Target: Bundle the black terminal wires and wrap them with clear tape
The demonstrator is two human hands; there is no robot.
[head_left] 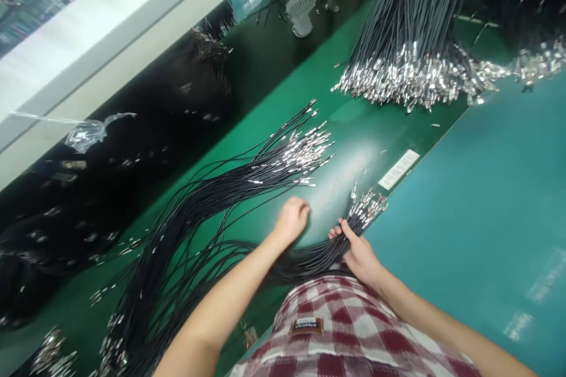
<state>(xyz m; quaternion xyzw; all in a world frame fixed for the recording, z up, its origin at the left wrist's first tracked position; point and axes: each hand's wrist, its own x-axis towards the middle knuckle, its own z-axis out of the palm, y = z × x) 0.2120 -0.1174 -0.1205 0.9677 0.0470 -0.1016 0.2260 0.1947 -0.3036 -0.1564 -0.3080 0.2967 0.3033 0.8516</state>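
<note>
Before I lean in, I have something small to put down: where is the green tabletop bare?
Nearly bare green tabletop lies between the middle wire bundle and the white label, reaching toward the large bundle at upper right. It is crowded under that bundle's metal ends, at the lower-left wire ends, and around the right hand holding a smaller bundle.
</note>
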